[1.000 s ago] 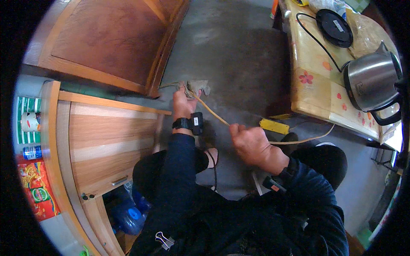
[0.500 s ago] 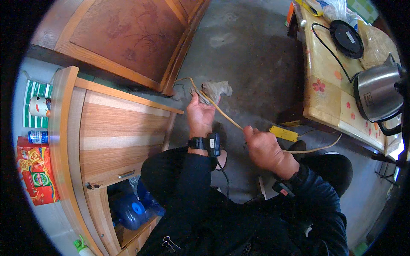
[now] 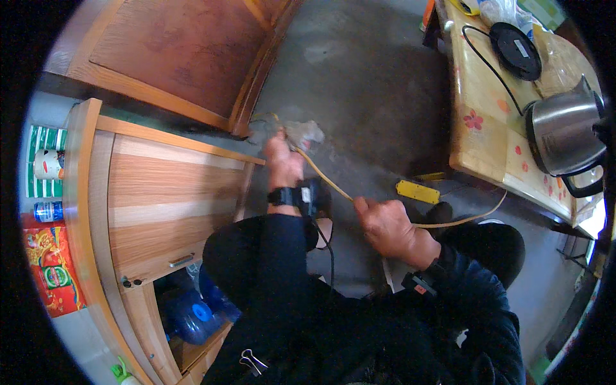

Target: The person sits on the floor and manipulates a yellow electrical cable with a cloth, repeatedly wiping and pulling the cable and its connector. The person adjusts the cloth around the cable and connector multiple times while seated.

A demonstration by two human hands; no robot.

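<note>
A pale yellow cable (image 3: pixel 328 180) runs in a slack curve between my two hands. My left hand (image 3: pixel 284 160), slightly blurred and stretched forward, is closed on a grey cloth (image 3: pixel 305 133) wrapped at the cable. The cloth's free end sticks out to the right of the fingers. Beyond this hand, the cable goes on toward the foot of the brown cabinet (image 3: pixel 186 58). Nearer to me, my right hand (image 3: pixel 391 230) is closed in a fist around the cable. From there the cable bends right, toward the table. A yellow power strip (image 3: pixel 418 192) lies on the floor past my right hand.
On the right, a table (image 3: pixel 478 151) with a flowered cover holds a steel kettle (image 3: pixel 568 135) and its black base (image 3: pixel 515 51). At left stands a light wooden cabinet (image 3: pixel 167 199); large blue water bottles (image 3: pixel 196 314) sit in its lower opening. A black cord (image 3: pixel 332 256) hangs by my left wrist.
My left hand's fingers have closed around the cloth and cable, where the palm was more open before. My right hand keeps its grip. The whole view has shifted slightly.
</note>
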